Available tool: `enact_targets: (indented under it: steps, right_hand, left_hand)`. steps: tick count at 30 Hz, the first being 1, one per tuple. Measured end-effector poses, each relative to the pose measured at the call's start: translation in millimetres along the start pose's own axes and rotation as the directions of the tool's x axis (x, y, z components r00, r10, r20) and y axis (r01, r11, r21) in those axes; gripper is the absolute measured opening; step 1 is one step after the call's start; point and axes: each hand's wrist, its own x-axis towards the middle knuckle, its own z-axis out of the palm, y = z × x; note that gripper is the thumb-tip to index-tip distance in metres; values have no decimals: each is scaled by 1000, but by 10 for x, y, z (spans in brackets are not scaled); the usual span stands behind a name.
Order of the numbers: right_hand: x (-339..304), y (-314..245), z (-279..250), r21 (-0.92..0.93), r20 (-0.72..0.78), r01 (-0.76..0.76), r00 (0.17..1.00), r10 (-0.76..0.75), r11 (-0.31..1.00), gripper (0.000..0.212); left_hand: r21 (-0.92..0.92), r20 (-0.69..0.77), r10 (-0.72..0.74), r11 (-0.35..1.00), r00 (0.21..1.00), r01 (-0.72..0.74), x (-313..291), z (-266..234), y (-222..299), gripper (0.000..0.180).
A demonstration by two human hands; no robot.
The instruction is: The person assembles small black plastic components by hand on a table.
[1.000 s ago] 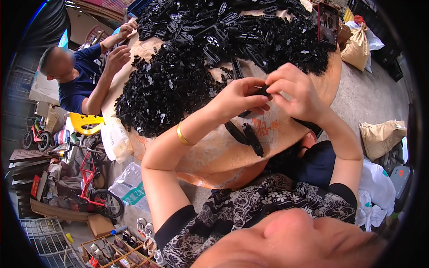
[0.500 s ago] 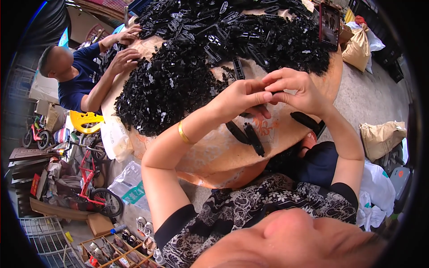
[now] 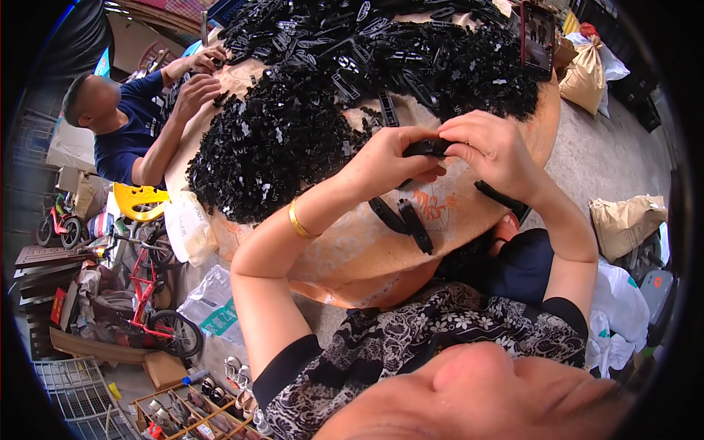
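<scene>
Between my hands, above the near side of the cloth-covered table (image 3: 345, 257), is a dark, long plastic part (image 3: 425, 148). My left hand (image 3: 392, 158) is closed round it, with the thumb along its upper side. At the part's right end, the fingertips of my right hand (image 3: 490, 147) pinch it; whether they also hold a smaller piece is hidden. Below my hands, two similar black plastic parts (image 3: 416, 226) lie side by side on the cloth. Another slim black part (image 3: 497, 194) lies by my right forearm.
A heap of small black plastic clips (image 3: 257, 150) spreads beyond my left arm, with long black frames (image 3: 352, 51) piled farther back. A phone (image 3: 537, 40) stands at the far right. Across the left side, a co-worker (image 3: 143, 117) works at the table edge.
The black part has come into clear view between my hands, which have turned slightly and moved a little apart. The co-worker's hands have shifted slightly.
</scene>
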Motion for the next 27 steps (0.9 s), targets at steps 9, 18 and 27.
enact_targets:
  steps: [9, 18, 27]
  right_hand:
    - [-28, -59, 73, 12, -95, -26, 995, 27, 1000, 19]
    - [-8, -57, 24, -296, -10, 174, 983, -185, 939, 29]
    - [-20, -98, -70, -426, 95, 254, 967, -236, 869, 29]
  left_hand:
    - [-33, 15, -17, 999, 1000, 18, -28, 39, 24, 30]
    - [-106, -5, -42, 993, 999, 41, -30, 28, 18, 35]
    - [-136, 24, 0, 991, 1000, 3, -1, -6, 29, 40]
